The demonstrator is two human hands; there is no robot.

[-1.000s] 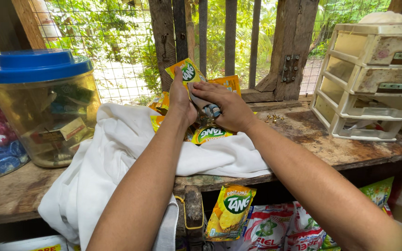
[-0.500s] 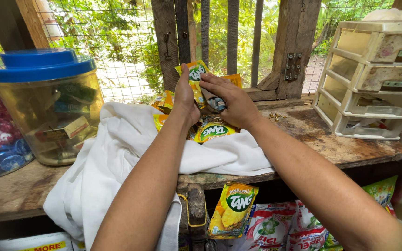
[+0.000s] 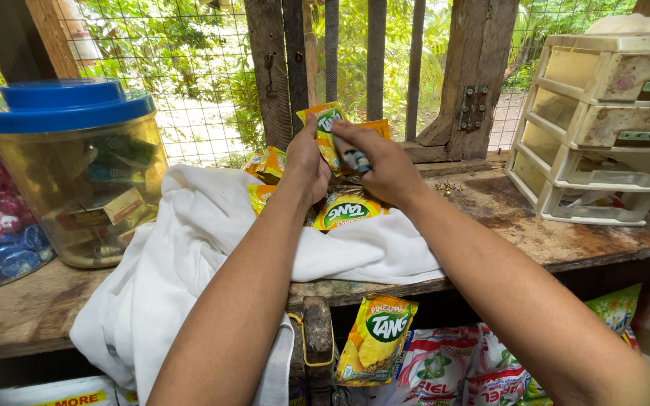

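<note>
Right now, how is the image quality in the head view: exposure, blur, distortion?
Head view: daylight behind the wire mesh is overexposed, washing out the ground outside; the left hand and right hand with the yellow sachet are sharp and evenly lit; the plastic drawer unit leans with wide-angle distortion; the forearms at the bottom edge look soft; mild glare on the clear jar.

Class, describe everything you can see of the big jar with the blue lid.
The jar stands upright at the left of the wooden counter, beside a white cloth that seems to touch its base. It looks like clear, yellowish plastic, closed by a wide blue screw lid, and holds small wrapped packets. Neither hand touches it.
</note>
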